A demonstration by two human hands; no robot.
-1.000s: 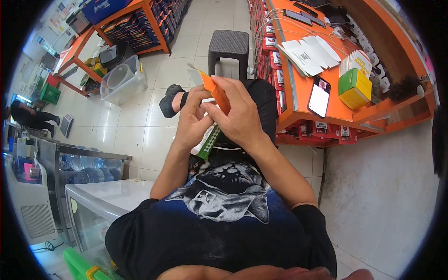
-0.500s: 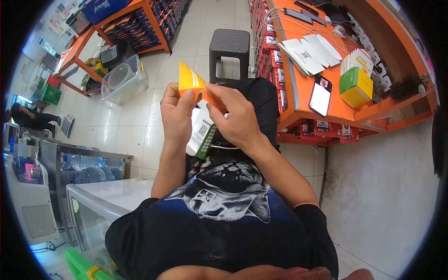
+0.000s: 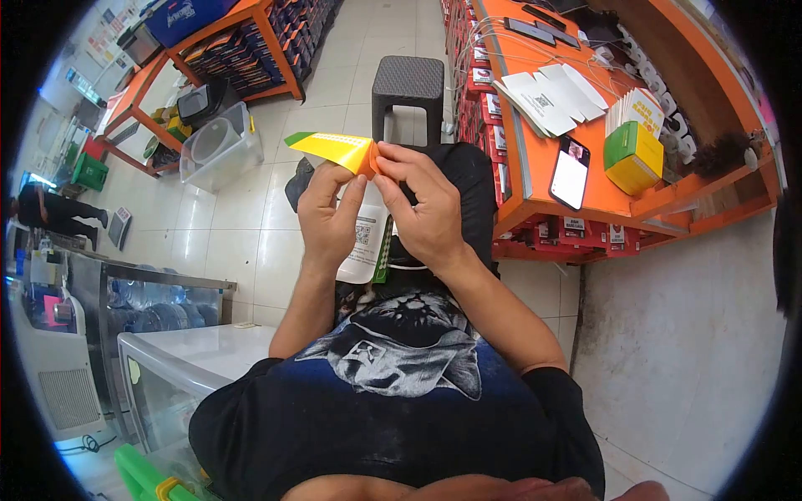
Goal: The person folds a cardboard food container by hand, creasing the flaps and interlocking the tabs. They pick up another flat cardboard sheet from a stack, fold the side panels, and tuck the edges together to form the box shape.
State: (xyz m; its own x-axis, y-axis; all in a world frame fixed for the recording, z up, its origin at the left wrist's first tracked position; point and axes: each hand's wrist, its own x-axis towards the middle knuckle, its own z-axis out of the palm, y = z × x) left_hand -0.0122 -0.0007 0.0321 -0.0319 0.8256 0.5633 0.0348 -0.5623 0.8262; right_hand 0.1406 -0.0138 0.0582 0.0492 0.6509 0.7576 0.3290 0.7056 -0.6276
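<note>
A thin cardboard box blank, yellow and green with an orange part, is bent between my two hands above my lap. My left hand pinches its near edge with thumb and fingers. Thumb and fingertips of my right hand press at the orange part, close to the left fingertips. Below the hands hangs a white panel with a QR code and print, beside a green checked strip. My fingers cover part of the fold.
On the orange table at right lie a phone, flat white cartons, a stack of yellow cartons and a folded green-yellow box. A grey stool stands ahead. A clear bin and a person are at left.
The yellow flap has swung from pointing up to lying out toward the left. The white panel shows more fully, and both hands have shifted slightly.
</note>
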